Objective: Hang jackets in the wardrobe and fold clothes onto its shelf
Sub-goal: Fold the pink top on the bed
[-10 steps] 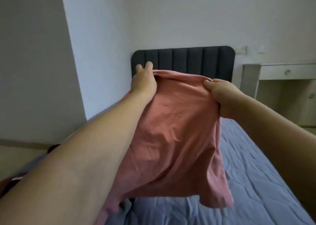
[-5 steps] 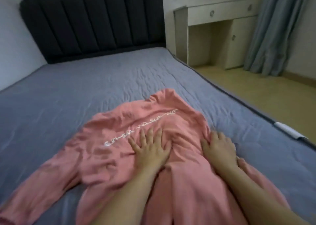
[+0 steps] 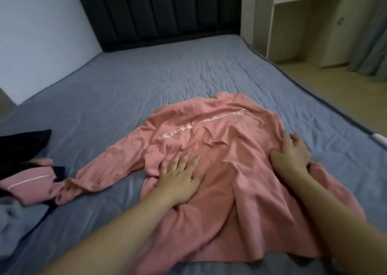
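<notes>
A pink long-sleeved shirt [image 3: 219, 140] with white lettering lies spread out on the grey-blue bed [image 3: 129, 86], its left sleeve stretched toward the left. My left hand [image 3: 180, 178] presses flat on the shirt's middle, fingers spread. Over at the shirt's right edge, my right hand [image 3: 293, 151] rests near the right shoulder with the fingers bent over the fabric. The right sleeve is hidden under my right arm.
A heap of other clothes lies at the bed's left edge: a pink garment with a white stripe [image 3: 29, 184], black cloth [image 3: 25, 143], grey cloth [image 3: 12, 218]. Behind stands the dark headboard [image 3: 159, 13]. A beige desk [image 3: 310, 23] and grey curtain [image 3: 372, 51] stand to the right.
A second ago both hands held the shirt up in the air. It now lies flat on the bed, and my hands have slid apart over it, the right one to its edge.
</notes>
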### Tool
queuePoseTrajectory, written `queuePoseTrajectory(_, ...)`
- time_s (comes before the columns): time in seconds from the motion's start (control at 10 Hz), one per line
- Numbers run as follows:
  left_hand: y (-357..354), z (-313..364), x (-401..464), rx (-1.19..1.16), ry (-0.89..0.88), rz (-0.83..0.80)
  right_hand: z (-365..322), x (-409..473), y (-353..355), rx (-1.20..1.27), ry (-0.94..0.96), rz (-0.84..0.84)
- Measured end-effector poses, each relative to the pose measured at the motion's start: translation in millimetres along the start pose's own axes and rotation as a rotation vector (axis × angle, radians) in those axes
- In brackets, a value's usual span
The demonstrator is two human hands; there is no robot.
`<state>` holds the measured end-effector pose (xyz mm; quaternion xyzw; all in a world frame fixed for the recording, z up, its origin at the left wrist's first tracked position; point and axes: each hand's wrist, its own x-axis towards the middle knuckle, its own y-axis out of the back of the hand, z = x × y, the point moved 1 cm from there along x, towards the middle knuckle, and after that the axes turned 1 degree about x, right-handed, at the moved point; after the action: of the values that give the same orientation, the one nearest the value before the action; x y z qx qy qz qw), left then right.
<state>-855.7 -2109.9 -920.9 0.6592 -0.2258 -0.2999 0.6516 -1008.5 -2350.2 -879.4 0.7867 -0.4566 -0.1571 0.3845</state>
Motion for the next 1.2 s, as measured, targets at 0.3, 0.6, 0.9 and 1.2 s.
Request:
queuePoseTrajectory(0.3, 46.8, -181.9, -102.7, 0.147, 0.509, 0.158, -165.0, -86.1, -74.8, -0.113, 0.695, -0.376)
queuePoseTrajectory(0.6, 91.2, -246.9, -127.5, -0.825, 0.310, 0.236, -275.5, -128.7, -197.8, -0.641, 0.687, -0.396)
queuePoseTrajectory(0.9, 108.1, -309.0, -133.5, -0.938, 0.561, 0.518, -404.8, -136.2, -172.4, -0.473, 0.655, -0.389)
queuePoseTrajectory(1.2, 146.0, -320.1, -153.0, -1.506, 0.454, 0.478, -562.7, -201.7, -92.4, 0.345, 0.328, -0.535)
